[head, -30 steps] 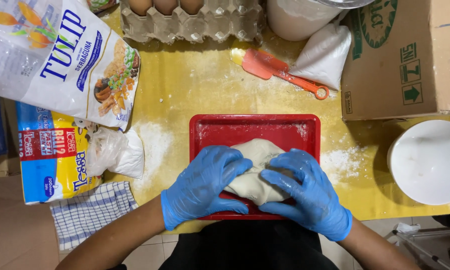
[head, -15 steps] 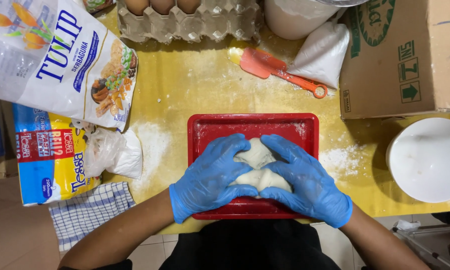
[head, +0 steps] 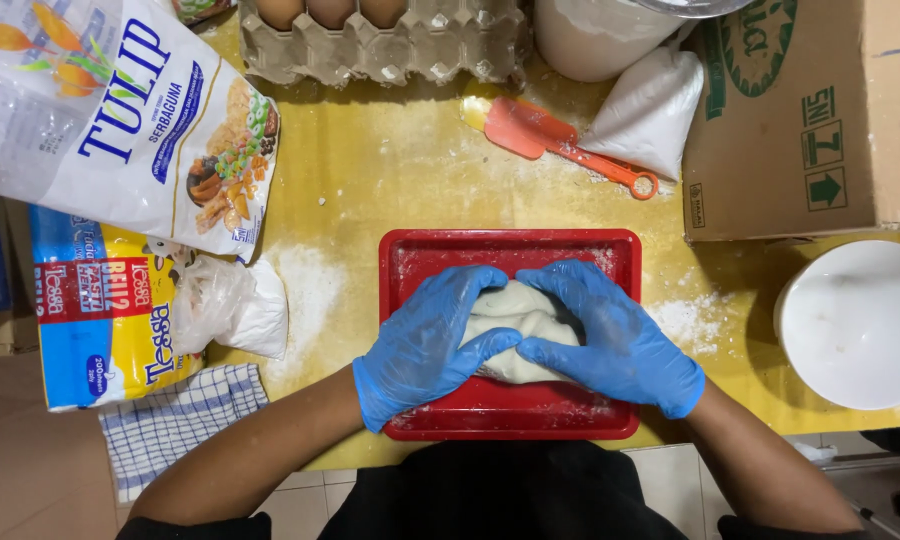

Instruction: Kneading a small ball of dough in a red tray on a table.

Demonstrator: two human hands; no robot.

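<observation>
- closed tighter around the dough (head: 515,325) since half a second ago, less of it showing now.
- left hand (head: 425,345) and right hand (head: 615,340), fingers together and cupped on the lump inside the red tray (head: 510,420).
- best pressed evenly from both sides, kept centred over the floured tray.

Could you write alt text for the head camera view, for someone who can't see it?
Two blue-gloved hands, left hand and right hand, cup a lump of pale dough in a red tray on a floury yellow table.
</observation>
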